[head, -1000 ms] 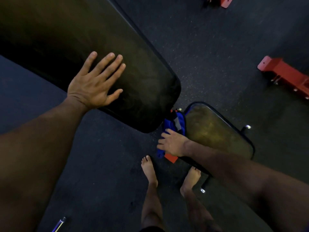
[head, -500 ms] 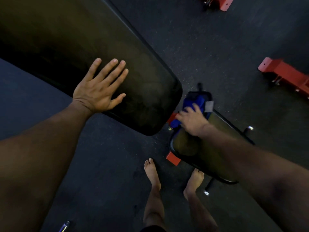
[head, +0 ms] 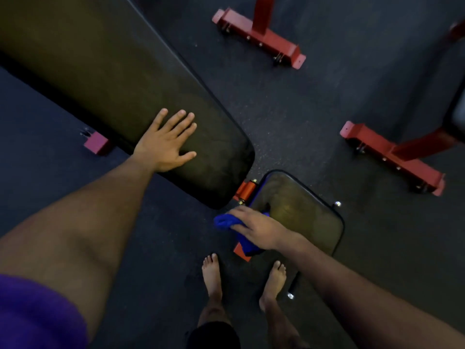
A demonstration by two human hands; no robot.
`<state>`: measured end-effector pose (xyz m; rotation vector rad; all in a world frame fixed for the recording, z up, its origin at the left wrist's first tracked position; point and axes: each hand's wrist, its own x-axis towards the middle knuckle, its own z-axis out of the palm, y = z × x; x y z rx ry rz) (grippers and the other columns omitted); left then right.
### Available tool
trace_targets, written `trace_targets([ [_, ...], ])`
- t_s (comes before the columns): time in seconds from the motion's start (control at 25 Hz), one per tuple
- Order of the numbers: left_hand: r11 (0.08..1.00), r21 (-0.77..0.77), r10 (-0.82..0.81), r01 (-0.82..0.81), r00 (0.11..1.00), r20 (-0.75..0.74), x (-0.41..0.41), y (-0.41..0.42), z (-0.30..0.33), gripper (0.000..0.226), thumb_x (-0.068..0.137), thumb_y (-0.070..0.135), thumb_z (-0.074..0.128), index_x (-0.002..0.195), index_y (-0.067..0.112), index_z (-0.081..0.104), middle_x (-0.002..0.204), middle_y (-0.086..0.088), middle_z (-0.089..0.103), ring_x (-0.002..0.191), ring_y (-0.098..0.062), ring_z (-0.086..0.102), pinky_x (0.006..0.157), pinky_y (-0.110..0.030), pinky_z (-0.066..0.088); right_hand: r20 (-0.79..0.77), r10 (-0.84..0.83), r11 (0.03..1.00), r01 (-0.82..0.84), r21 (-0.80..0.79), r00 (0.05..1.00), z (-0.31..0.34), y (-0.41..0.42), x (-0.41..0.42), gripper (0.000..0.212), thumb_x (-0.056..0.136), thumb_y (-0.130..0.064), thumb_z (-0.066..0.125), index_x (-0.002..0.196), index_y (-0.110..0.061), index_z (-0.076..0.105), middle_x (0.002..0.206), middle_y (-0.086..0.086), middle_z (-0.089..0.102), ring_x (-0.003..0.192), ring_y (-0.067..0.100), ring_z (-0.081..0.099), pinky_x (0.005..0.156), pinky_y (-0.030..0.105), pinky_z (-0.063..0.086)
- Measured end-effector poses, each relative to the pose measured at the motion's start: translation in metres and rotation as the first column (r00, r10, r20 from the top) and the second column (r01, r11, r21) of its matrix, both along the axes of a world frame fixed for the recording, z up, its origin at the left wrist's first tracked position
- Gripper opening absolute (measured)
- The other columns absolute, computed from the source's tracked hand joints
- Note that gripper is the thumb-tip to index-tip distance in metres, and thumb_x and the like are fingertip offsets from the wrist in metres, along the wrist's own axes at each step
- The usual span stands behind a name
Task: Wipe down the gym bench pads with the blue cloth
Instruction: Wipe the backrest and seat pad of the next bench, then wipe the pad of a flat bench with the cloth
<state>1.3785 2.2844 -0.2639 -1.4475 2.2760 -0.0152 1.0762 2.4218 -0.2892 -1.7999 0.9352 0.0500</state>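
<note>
The long black back pad (head: 105,71) of the bench runs from the upper left toward the centre. My left hand (head: 167,142) lies flat on its near end, fingers spread. The small black seat pad (head: 299,212) sits lower right of it. My right hand (head: 254,229) grips the bunched blue cloth (head: 227,221) at the seat pad's near left edge, where the cloth hangs over the side. An orange hinge bracket (head: 245,190) joins the two pads.
Red steel floor feet of other equipment stand at top centre (head: 261,37) and at right (head: 392,157). A red bench foot (head: 97,143) shows under the back pad. My bare feet (head: 212,275) stand on dark rubber flooring just below the seat pad.
My right hand has dragged the cloth from the seat pad's far end back to its near left edge. The view has pulled back; my left hand stays flat on the back pad.
</note>
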Motion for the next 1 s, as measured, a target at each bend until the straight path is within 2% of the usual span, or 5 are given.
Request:
trace_targets([
  [0.12,0.891,0.383,0.396,-0.242,0.827,-0.399,-0.034,0.004,0.051,0.052,0.106,0.039,0.049,0.154,0.021,0.041,0.164,-0.01,0.034,0.153,-0.024,0.028,0.124,-0.04,0.017,0.08,-0.206,0.974,0.212,-0.081,0.975,0.091,0.015,-0.022,0.028,0.103,-0.026,0.05,0.131,-0.025,0.056,0.124,-0.001,0.046,0.117,0.008,0.05,0.106,0.021,0.035],
  [0.28,0.838,0.542,0.5,0.07,0.299,-0.812,-0.08,0.068,0.149,0.047,0.098,0.029,0.059,0.144,0.023,0.052,0.146,0.003,0.057,0.136,-0.005,0.05,0.117,-0.024,0.035,0.141,-0.359,0.895,0.383,-0.228,0.923,0.204,0.052,-0.039,0.038,0.102,-0.02,0.052,0.138,-0.032,0.054,0.115,-0.01,0.053,0.114,0.007,0.055,0.101,0.02,0.039],
  [0.44,0.891,0.401,0.32,0.214,0.332,-0.888,-0.104,0.141,0.211,0.07,0.081,0.053,0.075,0.144,0.033,0.052,0.14,0.019,0.059,0.131,0.006,0.05,0.112,-0.017,0.037,0.211,-0.474,0.801,0.518,-0.301,0.855,0.292,0.08,-0.042,0.028,0.101,-0.037,0.052,0.128,-0.035,0.058,0.119,-0.022,0.063,0.114,0.002,0.06,0.096,0.019,0.043],
  [0.68,0.921,0.284,0.221,0.265,0.245,-0.944,-0.118,0.144,0.273,0.02,0.097,0.027,0.069,0.114,0.037,0.067,0.113,0.019,0.067,0.11,-0.005,0.063,0.094,-0.024,0.049,0.24,-0.548,0.748,0.598,-0.289,0.801,0.37,0.097,-0.045,0.02,0.103,-0.026,0.051,0.118,-0.034,0.061,0.109,-0.01,0.07,0.1,0.011,0.067,0.085,0.035,0.053],
  [1.0,0.917,0.138,0.057,0.374,0.22,-0.974,-0.165,0.138,0.346,0.013,0.106,0.039,0.045,0.11,0.038,0.058,0.1,0.009,0.069,0.089,-0.014,0.067,0.077,-0.034,0.053,0.304,-0.698,0.46,0.731,-0.505,0.649,0.42,0.106,-0.081,0.011,0.1,-0.024,0.055,0.1,-0.034,0.06,0.095,-0.014,0.064,0.094,0.007,0.061,0.083,0.029,0.047],
])
